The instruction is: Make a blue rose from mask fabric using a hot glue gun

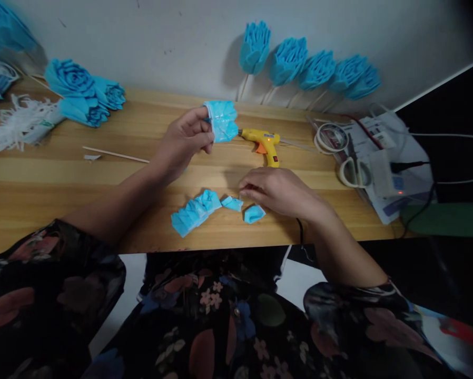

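No text is readable; the label [268,136] on the yellow glue gun [269,143] is blurred.

I count five upright flowers [288,60] by the wall [173,47] and three lying [71,79] to my left. On my bench [55,184] sit two petals [254,213], one strip [197,212], one glue gun [265,138], one stick [118,154]; my left hand [189,131] holds one blue piece [224,122].

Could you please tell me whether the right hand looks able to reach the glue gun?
Probably yes: the glue gun lies beyond the right hand, handle toward it, with nothing visible between them.
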`<state>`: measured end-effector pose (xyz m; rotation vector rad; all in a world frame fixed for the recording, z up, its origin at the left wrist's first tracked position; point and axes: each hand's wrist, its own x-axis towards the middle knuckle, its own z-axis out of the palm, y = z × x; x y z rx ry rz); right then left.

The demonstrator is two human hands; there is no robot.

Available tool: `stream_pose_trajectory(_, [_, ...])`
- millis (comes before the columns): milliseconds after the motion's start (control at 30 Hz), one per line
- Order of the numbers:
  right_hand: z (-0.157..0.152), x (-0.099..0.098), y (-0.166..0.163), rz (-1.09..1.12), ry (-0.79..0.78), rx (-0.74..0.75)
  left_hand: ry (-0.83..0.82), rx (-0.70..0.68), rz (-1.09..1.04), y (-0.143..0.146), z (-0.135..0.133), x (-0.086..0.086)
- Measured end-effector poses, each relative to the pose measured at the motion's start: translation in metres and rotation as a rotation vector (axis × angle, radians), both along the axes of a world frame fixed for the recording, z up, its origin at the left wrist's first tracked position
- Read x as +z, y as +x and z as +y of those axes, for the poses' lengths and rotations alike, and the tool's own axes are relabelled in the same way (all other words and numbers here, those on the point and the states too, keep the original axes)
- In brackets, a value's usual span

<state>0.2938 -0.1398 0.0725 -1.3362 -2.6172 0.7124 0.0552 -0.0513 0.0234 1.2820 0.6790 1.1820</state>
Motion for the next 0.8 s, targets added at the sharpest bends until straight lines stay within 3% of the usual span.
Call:
stream_pose_trajectory(200, [-0.002, 0.001, -0.002, -0.03, 0.018, -0.011, -0.066, 0.029, 0.03, 0.001, 0.0, 0.002])
stream_pose_trajectory(333, [-0.004, 0.003, 0.0, -0.061, 0.017, 0.008, -0.052, 0.05, 0.028, -0.004, 0.009, -0.005])
stream_pose_trajectory(500, [-0.005, 0.01, 0.013, -0.135, 0.054, -0.025, -0.125, -0.109, 0.155, -0.015, 0.024, -0.023])
stream_pose_trajectory(600, [-0.008, 0.015, 0.022, -0.171, 0.046, -0.028, -0.165, -0.163, 0.331, -0.018, 0.026, -0.021])
stream_pose_trajectory(700, [-0.013, 0.018, 0.029, -0.193, 0.03, -0.028, -0.168, -0.077, 0.522, -0.025, 0.032, -0.015])
stream_pose_trajectory(800, [-0.02, 0.019, 0.032, -0.199, -0.001, -0.027, 0.049, 0.189, 0.681, -0.038, 0.046, -0.017])
